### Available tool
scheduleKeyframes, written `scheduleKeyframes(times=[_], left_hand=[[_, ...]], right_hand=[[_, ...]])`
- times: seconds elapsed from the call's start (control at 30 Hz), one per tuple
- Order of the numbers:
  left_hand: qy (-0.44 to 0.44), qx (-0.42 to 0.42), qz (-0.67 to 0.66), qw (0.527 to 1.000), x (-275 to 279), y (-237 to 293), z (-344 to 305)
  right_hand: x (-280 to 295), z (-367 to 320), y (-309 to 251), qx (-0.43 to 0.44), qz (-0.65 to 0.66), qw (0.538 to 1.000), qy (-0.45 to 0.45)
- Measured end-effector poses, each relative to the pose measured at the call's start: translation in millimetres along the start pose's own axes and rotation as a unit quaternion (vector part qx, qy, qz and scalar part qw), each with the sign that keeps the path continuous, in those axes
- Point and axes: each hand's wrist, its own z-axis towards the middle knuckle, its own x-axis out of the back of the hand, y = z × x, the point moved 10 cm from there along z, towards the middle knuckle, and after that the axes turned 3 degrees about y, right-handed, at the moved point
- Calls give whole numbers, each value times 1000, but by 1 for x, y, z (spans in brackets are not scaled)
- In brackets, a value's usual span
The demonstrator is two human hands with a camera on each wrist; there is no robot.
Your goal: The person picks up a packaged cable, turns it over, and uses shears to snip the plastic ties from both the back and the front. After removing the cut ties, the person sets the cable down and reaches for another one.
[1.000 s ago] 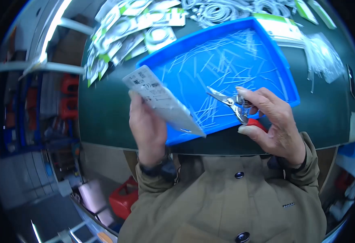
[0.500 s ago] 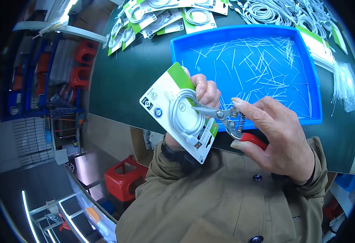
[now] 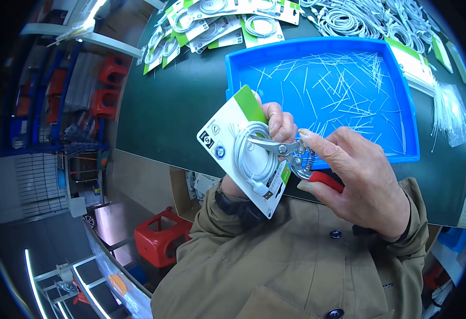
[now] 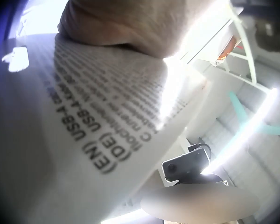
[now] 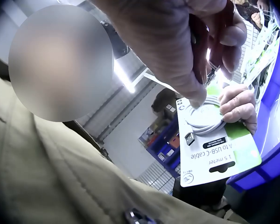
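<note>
My left hand [image 3: 279, 123] grips a white and green card [image 3: 218, 119] by its far side, fingers over the front edge. A coil of white USB cable [image 3: 239, 154] lies on the card's front, with thin strands sticking up at its upper left. In the left wrist view, the card's printed back [image 4: 79, 126] fills much of the frame. My right hand [image 3: 363, 178] holds spring-loaded cutters [image 3: 296, 160] with red handles [image 3: 326, 181]. Their metal tips overlap the coil's upper part, close to my left fingers. In the right wrist view, my right hand [image 5: 163, 46] hides those tips.
Behind the card, a blue tray [image 3: 318, 43] holds many thin white clippings [image 3: 344, 80]. Carded cables [image 3: 211, 29] are piled at the far left, with loose cable coils [image 3: 350, 24] at the back. A clear bag of thin strips [image 3: 453, 119] lies right. A red stool [image 3: 161, 239] stands below left.
The card was first edge-on over the tray, then turned with its cable side toward me. The cutters came left onto the coil. Since then both hands have shifted slightly.
</note>
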Motion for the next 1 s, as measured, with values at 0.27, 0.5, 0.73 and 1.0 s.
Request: scheduleKeyframes(times=[0.27,0.5,0.73,1.0], left_hand=[[-6,71,-79,994,24,-33,1],[39,46,-89,994,-2,-27,4],[-125,74,-19,989,-14,-27,11],[-94,111,-53,988,-5,-41,11]], right_hand=[[-2,-9,0,-20,-17,999,28],[28,-7,2,-21,-27,999,31],[34,-12,7,-32,-12,999,6],[22,-17,13,-42,-9,999,-9]])
